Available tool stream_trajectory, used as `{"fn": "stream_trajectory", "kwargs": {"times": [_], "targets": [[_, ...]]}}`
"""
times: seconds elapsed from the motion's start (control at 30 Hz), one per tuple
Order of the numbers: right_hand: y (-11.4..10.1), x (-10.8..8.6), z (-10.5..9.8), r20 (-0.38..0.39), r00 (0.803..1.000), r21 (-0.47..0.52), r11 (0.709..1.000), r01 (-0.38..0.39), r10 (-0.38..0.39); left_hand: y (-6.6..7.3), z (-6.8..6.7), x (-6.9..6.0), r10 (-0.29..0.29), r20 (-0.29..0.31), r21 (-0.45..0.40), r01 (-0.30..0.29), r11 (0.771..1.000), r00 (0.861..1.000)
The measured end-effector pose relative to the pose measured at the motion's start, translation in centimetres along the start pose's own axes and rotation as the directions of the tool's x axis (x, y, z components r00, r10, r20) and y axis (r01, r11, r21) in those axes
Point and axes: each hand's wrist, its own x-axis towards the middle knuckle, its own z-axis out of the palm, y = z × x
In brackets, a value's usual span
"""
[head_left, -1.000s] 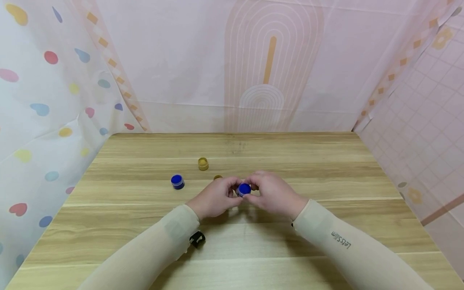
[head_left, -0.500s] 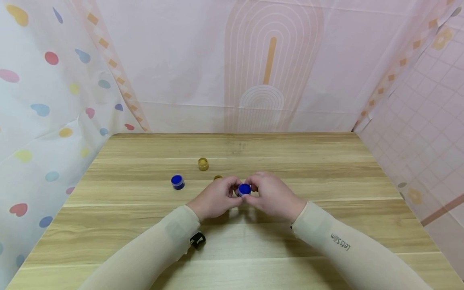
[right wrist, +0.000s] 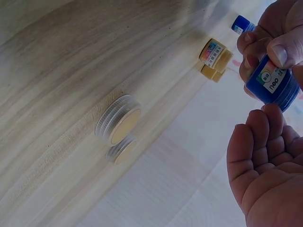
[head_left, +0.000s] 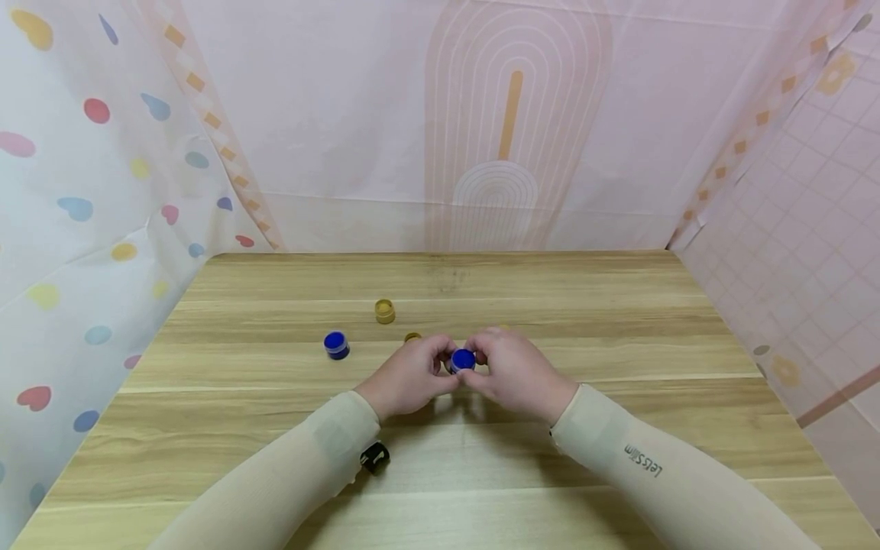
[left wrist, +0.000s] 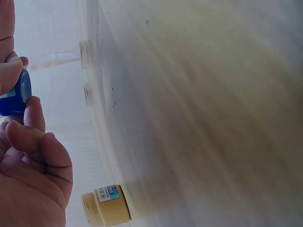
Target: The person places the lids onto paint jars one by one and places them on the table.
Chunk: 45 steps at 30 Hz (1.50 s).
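A small blue paint jar (head_left: 463, 360) is held above the table between both hands. My left hand (head_left: 412, 374) grips it from the left; the right wrist view shows this hand's fingers round the labelled side of the jar (right wrist: 270, 80). My right hand (head_left: 519, 374) pinches the jar at its right side, thumb in front and fingers behind. The jar's top looks blue inside a clear rim. Part of its side is hidden by fingers.
Another blue paint jar (head_left: 337, 345) stands left of the hands. Nearby is a yellow paint jar (head_left: 385, 312); a second yellow jar (head_left: 412, 336) is partly behind my left hand. Two ridged lids with yellow faces (right wrist: 125, 125) lie on the wooden table. Patterned curtains enclose it.
Both hands stay almost in place round the blue paint jar. The right hand and forearm have shifted very slightly left, and a bit of yellow now shows behind that hand.
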Motion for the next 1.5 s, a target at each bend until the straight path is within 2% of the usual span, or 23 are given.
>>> {"fn": "stream_trajectory", "kwargs": {"times": [0.23, 0.5, 0.73, 1.07, 1.33, 1.5], "targets": [[0.0, 0.1, 0.1, -0.006, 1.0, 0.012, 1.0, -0.004, 0.004, 0.0, 0.0, -0.1, -0.017, 0.0, 0.008, 0.017, 1.0, 1.0], [0.2, 0.1, -0.1, 0.011, 0.999, 0.015, 0.999, -0.039, 0.039, -0.1, -0.6, -0.2, -0.071, 0.011, 0.025, 0.071, 0.997, 0.997], [0.7, -0.2, -1.1, 0.018, 0.995, -0.01, 0.995, -0.099, 0.099, -1.1, -1.3, -0.7, -0.097, -0.008, 0.052, 0.097, 0.994, 0.995], [3.1, -1.4, -2.3, -0.008, 0.986, -0.041, 0.985, -0.168, 0.168, -3.0, -3.3, -2.5, -0.173, -0.031, 0.084, 0.175, 0.981, 0.984], [4.9, -2.4, -3.1, -0.056, 0.982, -0.054, 0.982, -0.182, 0.179, -4.9, -5.2, -4.3, -0.184, -0.078, 0.063, 0.189, 0.98, 0.98], [5.9, -2.9, -3.4, -0.095, 0.982, -0.086, 0.981, -0.172, 0.164, -6.0, -6.5, -5.6, -0.207, -0.094, 0.115, 0.217, 0.969, 0.974]]}}
